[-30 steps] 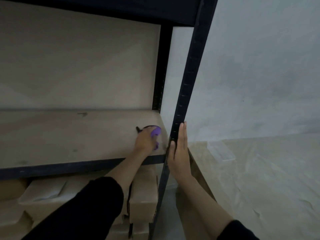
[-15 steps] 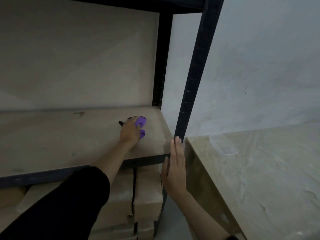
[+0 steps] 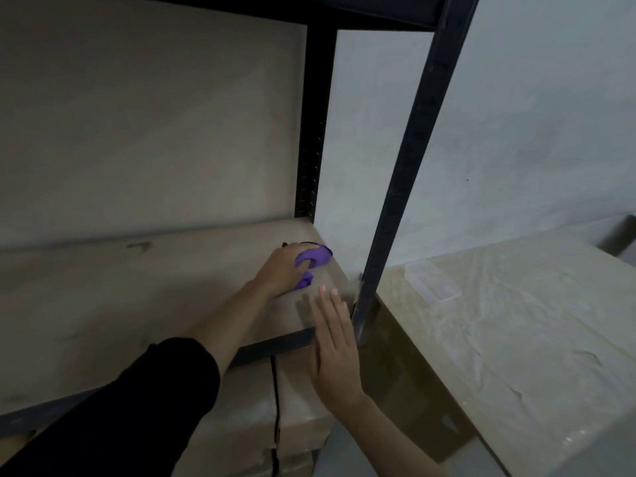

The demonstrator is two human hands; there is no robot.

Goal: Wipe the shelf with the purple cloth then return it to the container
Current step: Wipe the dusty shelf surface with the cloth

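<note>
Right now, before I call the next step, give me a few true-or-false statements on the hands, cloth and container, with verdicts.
1. The left hand grips the cloth on the shelf. True.
2. The cloth is in the container. False: it is on the shelf under the left hand; the container sits apart on the table to the right.
3. The right hand has straight fingers and holds nothing. True.
4. The cloth is at the shelf's left end. False: it is near the right rear corner.
5. Nothing is stored under the shelf. False: boxes are stacked there.
</note>
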